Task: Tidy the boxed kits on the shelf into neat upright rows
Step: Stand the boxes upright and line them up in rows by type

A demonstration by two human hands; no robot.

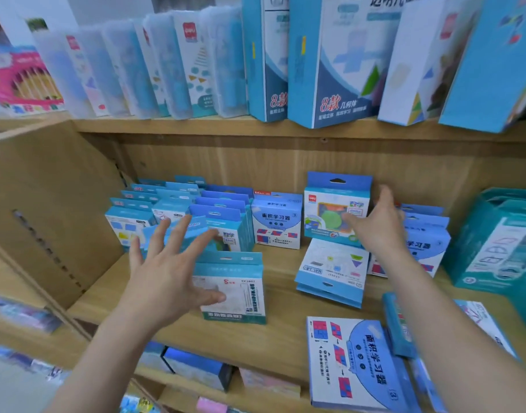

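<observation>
Several small blue-and-white boxed kits stand in upright rows point(178, 210) at the back left of the middle wooden shelf point(285, 323). One white-fronted kit point(240, 290) stands alone near the front. My left hand point(172, 272) hovers with fingers spread beside it, thumb by its face. My right hand point(378, 225) holds a blue kit with a green circle point(330, 210) upright at the back, thumb on its front and fingers behind. Below it a kit lies flat point(330, 272). A large kit point(354, 362) lies flat at the front right.
Tall blue and translucent boxes point(330, 64) lean on the upper shelf. A big teal box point(500, 242) stands at the right end. A wooden side panel point(47, 204) closes the left. More packs point(196, 368) sit on the shelf below.
</observation>
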